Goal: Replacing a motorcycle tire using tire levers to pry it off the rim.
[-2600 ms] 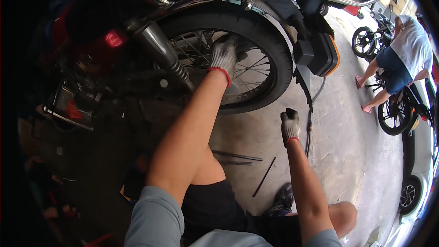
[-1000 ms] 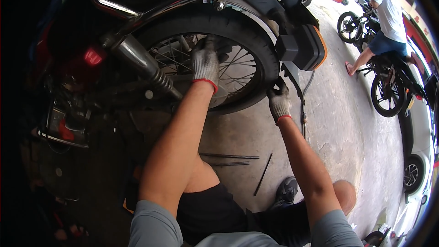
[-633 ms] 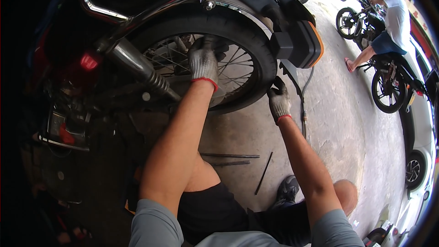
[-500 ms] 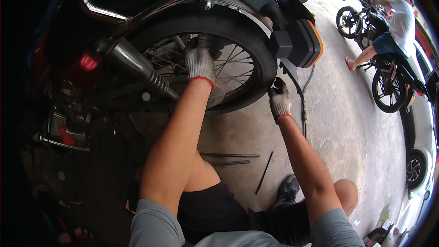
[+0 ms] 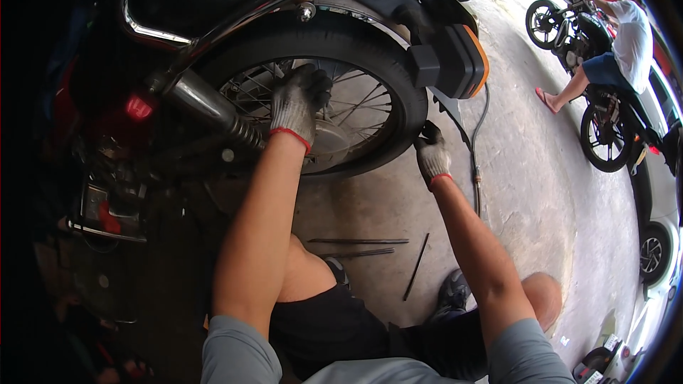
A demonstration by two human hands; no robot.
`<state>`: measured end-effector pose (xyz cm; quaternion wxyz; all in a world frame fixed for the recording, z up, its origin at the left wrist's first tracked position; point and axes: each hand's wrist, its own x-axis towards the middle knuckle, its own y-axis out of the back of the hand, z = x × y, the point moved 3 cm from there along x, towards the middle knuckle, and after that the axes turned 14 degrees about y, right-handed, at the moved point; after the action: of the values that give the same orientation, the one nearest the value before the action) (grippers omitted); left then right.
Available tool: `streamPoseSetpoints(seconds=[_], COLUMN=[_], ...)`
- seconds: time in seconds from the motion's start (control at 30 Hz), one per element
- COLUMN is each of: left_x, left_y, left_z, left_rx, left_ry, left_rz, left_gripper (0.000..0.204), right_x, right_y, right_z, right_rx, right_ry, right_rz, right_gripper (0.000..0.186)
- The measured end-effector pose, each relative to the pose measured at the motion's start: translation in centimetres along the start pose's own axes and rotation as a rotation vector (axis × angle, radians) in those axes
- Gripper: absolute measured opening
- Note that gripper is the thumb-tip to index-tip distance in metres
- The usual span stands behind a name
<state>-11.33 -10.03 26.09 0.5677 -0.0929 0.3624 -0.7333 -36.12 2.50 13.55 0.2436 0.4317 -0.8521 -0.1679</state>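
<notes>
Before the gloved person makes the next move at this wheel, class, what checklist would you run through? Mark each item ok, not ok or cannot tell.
1. Hand protection: ok; left hand and right hand wear red-cuffed, grey-white knitted gloves.
2. Left hand clear of the thin metal spokes: cannot tell; it overlaps them in view.
3. Right hand clear of the black rubber tyre: cannot tell; it is at the outer edge, contact unclear.
4. Loose items off the grey concrete floor: not ok; slim, dark, straight rods lie there.
5. Thin, dark grey, flexible hose apart from right hand: ok; it lies to the hand's right.
</notes>
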Motion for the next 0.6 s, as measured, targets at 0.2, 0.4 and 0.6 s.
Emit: streamPoseSetpoints(seconds=[0.2,0.4,0.6], left_x=[-1.7,-2.6,-3.3], left_y=[-2.3,-5.0,-6.4], left_z=[-2.1,-3.0,-4.1], left_rx=[0.366,0.537,0.529], left_ry=[0.082,0.027,-0.082], left_rz=[-0.038,-0.158,-0.204], left_gripper=[0.028,0.029,0.029], right_x=[0.6,-1.4,-12.3], right_y=[0.7,-0.5,-8.1], right_z=[-1.0,2.9,9.7], right_rx=[0.007,-0.073,-0.368], right_ry=[0.129,0.125,0.116], right_rz=[0.158,0.099,-0.738], right_gripper=[0.039,0.039,0.031])
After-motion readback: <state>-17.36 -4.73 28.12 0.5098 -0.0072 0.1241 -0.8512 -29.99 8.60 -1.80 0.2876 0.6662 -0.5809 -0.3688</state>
